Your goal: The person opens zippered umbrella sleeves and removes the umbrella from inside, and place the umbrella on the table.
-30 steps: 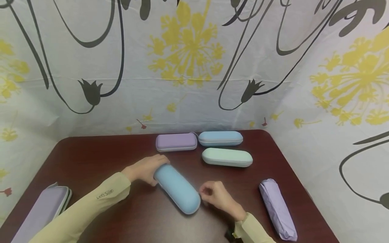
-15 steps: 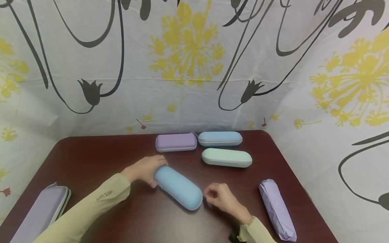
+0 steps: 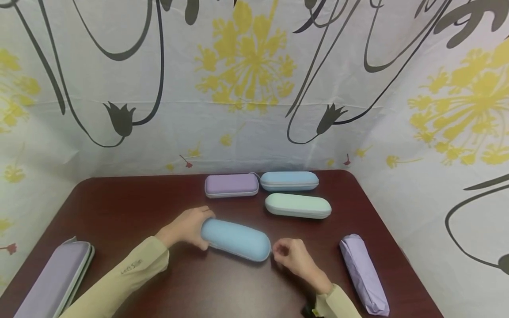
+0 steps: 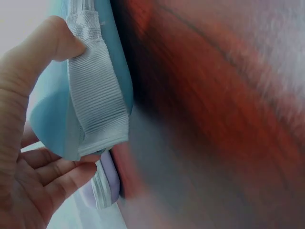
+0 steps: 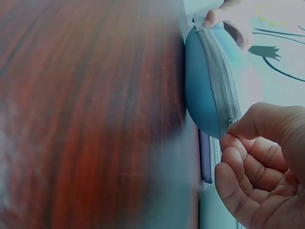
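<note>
A light-blue zippered case (image 3: 236, 240) lies slantwise on the table in front of me, its left end farther away. My left hand (image 3: 187, 227) grips that left end. In the left wrist view the thumb presses beside a ribbed white fabric tab (image 4: 97, 86) at the end of the case, with fingers round the other side. My right hand (image 3: 294, 260) is at the opposite end. Its thumb and forefinger pinch the zipper pull, mostly hidden by the fingertips, at the end of the grey zipper (image 5: 221, 71), which looks closed along the visible side.
Behind stand a purple case (image 3: 231, 185), another blue case (image 3: 289, 181) and a mint-green case (image 3: 298, 206). A larger lilac case (image 3: 53, 280) lies at the left edge. To the right is a folded lilac umbrella-like bundle (image 3: 363, 274). Patterned cloth (image 3: 246, 145) surrounds the dark table (image 3: 131, 198).
The blue case has turned, its right end swinging away from me and to the right. My right hand has moved slightly right along with it; the left hand keeps its grip.
</note>
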`<state>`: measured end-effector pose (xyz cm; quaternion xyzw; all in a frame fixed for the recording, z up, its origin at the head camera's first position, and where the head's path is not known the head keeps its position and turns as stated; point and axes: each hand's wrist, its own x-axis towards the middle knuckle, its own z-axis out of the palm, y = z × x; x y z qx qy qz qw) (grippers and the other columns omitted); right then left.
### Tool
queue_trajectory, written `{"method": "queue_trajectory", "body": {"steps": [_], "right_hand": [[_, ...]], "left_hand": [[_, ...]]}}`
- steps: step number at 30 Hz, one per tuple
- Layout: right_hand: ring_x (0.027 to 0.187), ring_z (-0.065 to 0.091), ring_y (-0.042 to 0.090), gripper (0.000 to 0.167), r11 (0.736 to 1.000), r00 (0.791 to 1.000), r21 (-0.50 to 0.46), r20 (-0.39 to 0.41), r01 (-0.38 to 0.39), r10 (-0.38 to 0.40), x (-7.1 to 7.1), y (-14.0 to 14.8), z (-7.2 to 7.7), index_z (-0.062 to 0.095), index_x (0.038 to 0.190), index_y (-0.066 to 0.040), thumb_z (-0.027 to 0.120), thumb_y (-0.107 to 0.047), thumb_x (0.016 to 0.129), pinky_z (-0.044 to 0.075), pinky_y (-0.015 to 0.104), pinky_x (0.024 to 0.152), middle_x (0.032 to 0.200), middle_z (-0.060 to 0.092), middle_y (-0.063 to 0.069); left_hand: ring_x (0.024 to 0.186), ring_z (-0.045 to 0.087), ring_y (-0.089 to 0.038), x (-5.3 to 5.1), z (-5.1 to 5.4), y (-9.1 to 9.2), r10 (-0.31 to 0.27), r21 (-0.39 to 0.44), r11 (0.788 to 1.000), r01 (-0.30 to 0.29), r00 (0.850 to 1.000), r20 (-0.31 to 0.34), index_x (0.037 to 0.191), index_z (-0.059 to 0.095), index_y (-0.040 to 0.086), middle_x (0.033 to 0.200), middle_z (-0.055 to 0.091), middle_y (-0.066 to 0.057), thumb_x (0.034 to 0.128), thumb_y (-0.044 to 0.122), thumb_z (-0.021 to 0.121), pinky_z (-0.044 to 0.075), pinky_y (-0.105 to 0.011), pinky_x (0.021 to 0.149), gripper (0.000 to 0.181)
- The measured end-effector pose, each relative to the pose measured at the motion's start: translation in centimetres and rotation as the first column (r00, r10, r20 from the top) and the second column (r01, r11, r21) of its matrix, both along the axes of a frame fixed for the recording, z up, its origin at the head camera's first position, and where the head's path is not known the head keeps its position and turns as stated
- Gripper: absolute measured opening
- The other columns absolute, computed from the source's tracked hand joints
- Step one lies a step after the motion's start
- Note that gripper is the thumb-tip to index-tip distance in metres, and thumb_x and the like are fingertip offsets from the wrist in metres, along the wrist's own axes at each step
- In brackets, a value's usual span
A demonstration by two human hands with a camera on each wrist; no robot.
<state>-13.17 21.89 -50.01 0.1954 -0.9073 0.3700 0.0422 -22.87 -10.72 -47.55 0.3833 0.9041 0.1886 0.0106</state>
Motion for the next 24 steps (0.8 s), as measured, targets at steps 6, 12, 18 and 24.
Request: {"method": "queue_trajectory", "body": {"steps": [6, 12, 18, 24], "right_hand": [[0.059, 0.05, -0.001, 0.014, 1.0, 1.0, -0.009, -0.02, 0.014, -0.014, 0.1, -0.1, -0.2, 0.066, 0.075, -0.009, 0.068, 0.004, 0.071, 0.046, 0.019, 0.052, 0.066, 0.058, -0.007], [0.059, 0.051, -0.001, 0.013, 0.999, 0.999, -0.029, -0.004, 0.032, -0.032, 0.1, 0.0, -0.2, 0.066, 0.075, -0.009, 0.067, 0.003, 0.071, 0.046, 0.019, 0.052, 0.065, 0.059, -0.008], [0.059, 0.051, 0.0, 0.013, 0.999, 0.998, -0.03, 0.035, 0.043, -0.042, 0.1, 0.1, -0.2, 0.066, 0.076, -0.011, 0.068, 0.002, 0.073, 0.046, 0.02, 0.053, 0.066, 0.059, -0.008], [0.058, 0.05, 0.001, 0.015, 0.998, 0.997, -0.028, 0.067, 0.048, -0.046, 0.0, 0.2, -0.2, 0.065, 0.076, -0.011, 0.067, 0.004, 0.073, 0.045, 0.02, 0.052, 0.065, 0.058, -0.009]], "left_hand": [[0.075, 0.054, -0.012, 0.6, -0.2, 0.0, 0.038, 0.029, 0.999, -0.039, 0.999, 0.007, 0.096, 0.063, 0.009, 0.086, 0.055, 0.005, 0.0456, 0.034, 0.083, 0.049, -0.03, 0.066, 0.06], [0.074, 0.054, -0.011, 1.2, -0.4, 0.1, 0.069, 0.051, 0.996, -0.07, 0.998, 0.014, 0.096, 0.064, 0.007, 0.085, 0.056, 0.003, 0.046, 0.034, 0.083, 0.049, -0.03, 0.065, 0.06], [0.078, 0.055, -0.013, 1.6, -0.4, -0.2, 0.046, 0.079, 0.996, -0.049, 0.998, 0.033, 0.1, 0.063, 0.006, 0.089, 0.056, 0.003, 0.0493, 0.033, 0.083, 0.05, -0.032, 0.068, 0.06], [0.085, 0.054, -0.009, 1.6, -0.7, -0.9, -0.04, 0.131, 0.991, 0.036, 0.999, 0.025, 0.102, 0.062, 0.011, 0.095, 0.054, 0.008, 0.0532, 0.034, 0.085, 0.05, -0.032, 0.075, 0.059]]}}
